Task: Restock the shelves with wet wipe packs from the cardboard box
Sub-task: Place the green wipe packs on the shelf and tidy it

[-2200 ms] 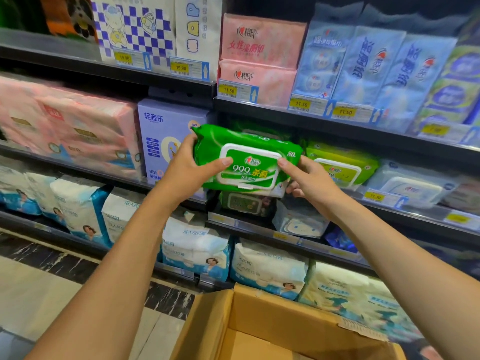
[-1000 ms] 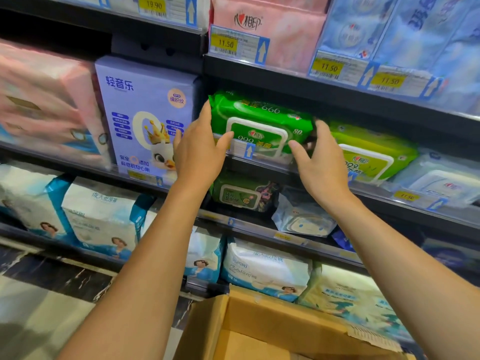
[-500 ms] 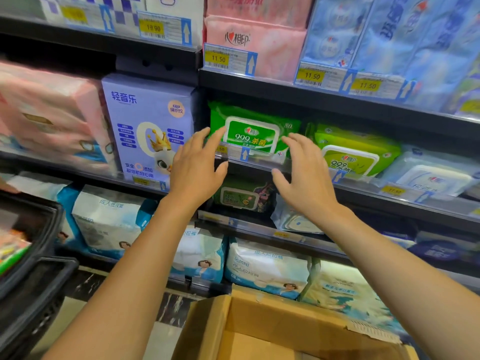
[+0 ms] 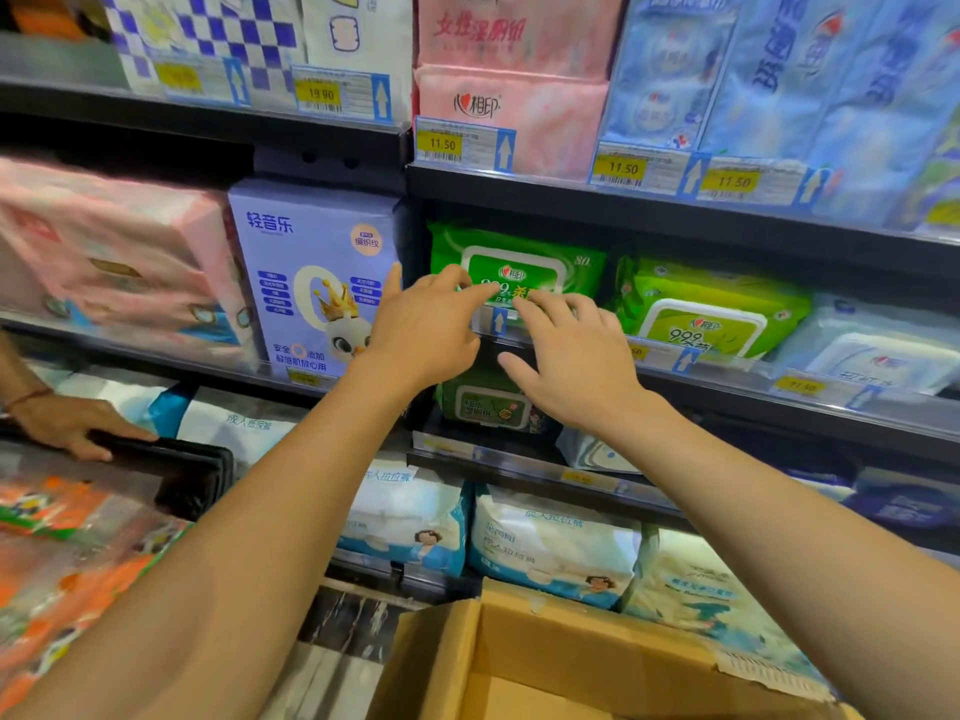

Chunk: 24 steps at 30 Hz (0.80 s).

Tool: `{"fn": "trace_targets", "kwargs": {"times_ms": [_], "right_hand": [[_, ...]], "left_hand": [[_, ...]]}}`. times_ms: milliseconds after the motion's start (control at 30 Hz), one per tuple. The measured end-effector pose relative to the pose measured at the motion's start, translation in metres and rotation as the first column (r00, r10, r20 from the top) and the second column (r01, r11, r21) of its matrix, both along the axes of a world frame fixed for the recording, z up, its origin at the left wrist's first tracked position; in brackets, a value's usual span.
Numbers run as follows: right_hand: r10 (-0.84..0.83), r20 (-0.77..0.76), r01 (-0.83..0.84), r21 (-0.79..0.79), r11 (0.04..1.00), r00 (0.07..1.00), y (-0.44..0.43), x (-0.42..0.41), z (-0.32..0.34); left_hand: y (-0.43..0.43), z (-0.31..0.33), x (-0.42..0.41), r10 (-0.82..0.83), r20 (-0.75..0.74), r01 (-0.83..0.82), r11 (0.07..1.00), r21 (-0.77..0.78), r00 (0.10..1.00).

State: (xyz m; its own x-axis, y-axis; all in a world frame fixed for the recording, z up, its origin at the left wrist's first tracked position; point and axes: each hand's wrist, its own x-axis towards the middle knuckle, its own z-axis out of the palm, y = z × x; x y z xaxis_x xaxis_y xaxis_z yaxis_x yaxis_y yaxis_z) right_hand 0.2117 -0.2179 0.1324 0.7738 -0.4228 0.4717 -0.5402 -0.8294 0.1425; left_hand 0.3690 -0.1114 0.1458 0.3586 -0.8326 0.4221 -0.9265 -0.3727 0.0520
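Hands closer together, on green pack

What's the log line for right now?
green wipe pack: on shelf | left hand: open, fingertips at pack | right hand: open, fingertips at pack | cardboard box: open below

The green wipe pack, formerly gripped between both hands, now stands on the shelf. The left hand and right hand have drawn together, fingertips on its lower front. A second person's hand with a black basket has entered far left of them.
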Motion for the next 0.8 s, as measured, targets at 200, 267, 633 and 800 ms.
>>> {"fn": "trace_targets", "kwargs": {"times_ms": [200,267,633,800], "right_hand": [[-0.024,-0.048,0.025,0.018,1.000,0.999,-0.006,0.004,0.004],[-0.027,-0.067,0.028,0.018,0.999,0.997,-0.010,0.007,0.005],[-0.058,-0.184,0.073,0.075,0.995,0.981,-0.031,0.023,0.016],[-0.054,-0.213,0.074,0.086,0.994,0.976,-0.039,0.026,0.020]], "left_hand": [[-0.011,-0.004,0.000,-0.045,0.036,0.040,0.992,0.118,0.998],[-0.014,-0.002,0.002,-0.055,0.010,0.052,0.988,0.146,0.998],[-0.032,0.008,0.020,-0.089,0.014,0.082,0.961,0.264,0.996],[-0.042,0.007,0.029,-0.082,0.029,0.070,0.954,0.291,0.996]]}}
